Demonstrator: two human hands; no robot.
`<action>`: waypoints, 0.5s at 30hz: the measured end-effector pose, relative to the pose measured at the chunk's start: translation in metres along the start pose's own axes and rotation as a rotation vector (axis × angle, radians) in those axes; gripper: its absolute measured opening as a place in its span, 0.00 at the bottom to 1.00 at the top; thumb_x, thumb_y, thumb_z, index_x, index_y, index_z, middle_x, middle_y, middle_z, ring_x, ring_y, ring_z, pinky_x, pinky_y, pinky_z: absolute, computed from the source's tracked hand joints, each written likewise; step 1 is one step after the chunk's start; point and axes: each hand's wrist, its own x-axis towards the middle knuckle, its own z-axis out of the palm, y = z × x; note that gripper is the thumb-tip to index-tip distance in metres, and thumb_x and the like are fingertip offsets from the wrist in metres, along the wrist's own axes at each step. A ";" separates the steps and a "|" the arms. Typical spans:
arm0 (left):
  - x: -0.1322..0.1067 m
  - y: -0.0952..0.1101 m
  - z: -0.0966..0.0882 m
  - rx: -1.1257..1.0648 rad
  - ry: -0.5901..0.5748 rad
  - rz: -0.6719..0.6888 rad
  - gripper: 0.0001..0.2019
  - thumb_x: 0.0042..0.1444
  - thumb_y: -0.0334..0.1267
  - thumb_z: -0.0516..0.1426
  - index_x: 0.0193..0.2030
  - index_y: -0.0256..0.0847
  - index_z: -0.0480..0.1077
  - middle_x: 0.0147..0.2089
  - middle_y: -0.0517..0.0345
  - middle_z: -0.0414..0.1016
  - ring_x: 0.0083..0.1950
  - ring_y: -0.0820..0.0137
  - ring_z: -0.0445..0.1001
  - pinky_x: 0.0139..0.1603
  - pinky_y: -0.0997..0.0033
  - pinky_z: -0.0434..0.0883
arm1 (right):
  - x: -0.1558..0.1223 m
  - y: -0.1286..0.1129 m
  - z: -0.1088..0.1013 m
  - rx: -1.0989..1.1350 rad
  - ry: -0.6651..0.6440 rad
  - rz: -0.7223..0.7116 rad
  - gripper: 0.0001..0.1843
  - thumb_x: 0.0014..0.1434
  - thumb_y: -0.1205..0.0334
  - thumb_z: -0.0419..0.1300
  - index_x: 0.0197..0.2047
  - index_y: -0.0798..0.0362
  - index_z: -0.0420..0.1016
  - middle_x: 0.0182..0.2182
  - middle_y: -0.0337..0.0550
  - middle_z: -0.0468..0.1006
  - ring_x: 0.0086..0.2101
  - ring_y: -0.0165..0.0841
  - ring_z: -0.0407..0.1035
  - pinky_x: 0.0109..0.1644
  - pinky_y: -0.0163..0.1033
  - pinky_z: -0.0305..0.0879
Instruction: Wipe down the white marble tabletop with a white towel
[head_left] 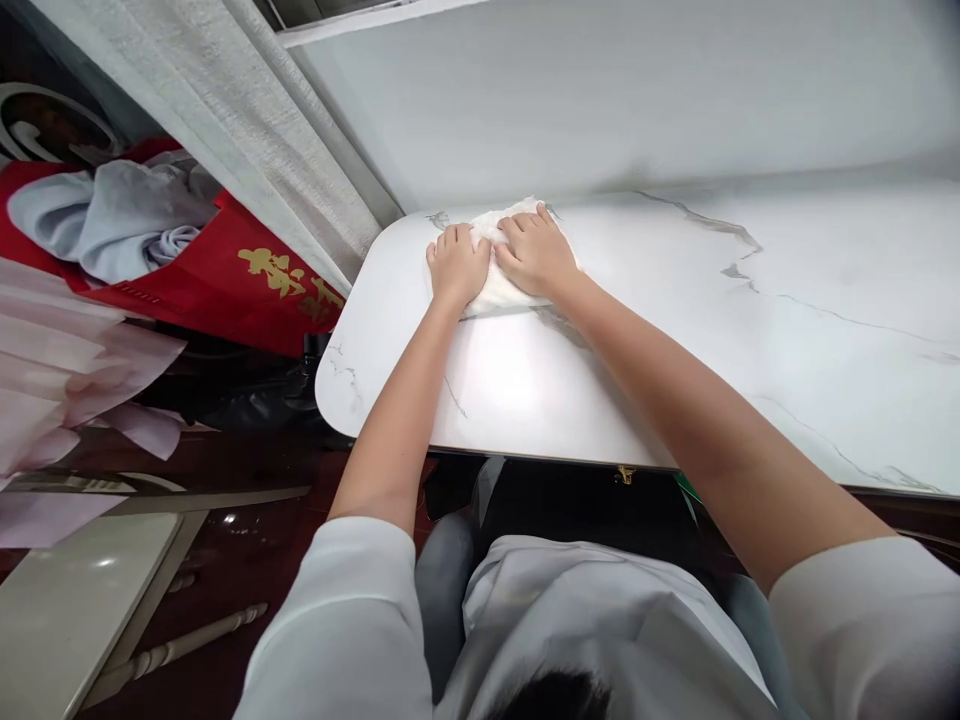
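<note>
A white cloth (501, 222) lies bunched at the far left corner of a white marble table (675, 330). My left hand (456, 264) presses on the cloth's left part with its fingers curled down over it. Beside it and touching it, my right hand (535, 252) lies on the cloth's right part, fingers bent onto the fabric. Both arms reach straight out across the table. Most of the cloth is hidden under the hands.
A pale wall (600, 90) rises behind the table. A grey curtain (247, 130) hangs at the left. Below it lie a red cloth with gold lettering (232, 280), grey fabric (112, 215) and pink sheets (52, 370). A pale chair (75, 600) stands on the dark floor.
</note>
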 end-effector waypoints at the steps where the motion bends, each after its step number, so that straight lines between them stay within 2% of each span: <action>1: 0.006 0.001 0.001 -0.007 -0.004 0.000 0.18 0.66 0.37 0.48 0.60 0.43 0.67 0.65 0.49 0.68 0.70 0.58 0.60 0.72 0.54 0.50 | 0.004 0.002 -0.001 0.007 0.001 0.010 0.23 0.71 0.59 0.38 0.55 0.60 0.69 0.51 0.55 0.72 0.56 0.43 0.62 0.71 0.57 0.42; 7: 0.026 0.005 0.006 -0.026 -0.014 0.006 0.17 0.66 0.36 0.48 0.58 0.44 0.69 0.64 0.50 0.69 0.69 0.59 0.61 0.71 0.57 0.51 | 0.013 0.003 -0.008 0.018 0.012 0.100 0.20 0.69 0.62 0.43 0.54 0.60 0.70 0.52 0.55 0.73 0.57 0.42 0.63 0.72 0.53 0.41; 15: 0.032 0.004 0.009 -0.057 -0.002 -0.005 0.15 0.65 0.37 0.50 0.56 0.46 0.70 0.63 0.51 0.70 0.68 0.57 0.62 0.71 0.58 0.51 | 0.013 0.003 -0.011 0.023 -0.003 0.127 0.22 0.67 0.63 0.43 0.58 0.55 0.69 0.55 0.53 0.72 0.59 0.39 0.60 0.74 0.48 0.37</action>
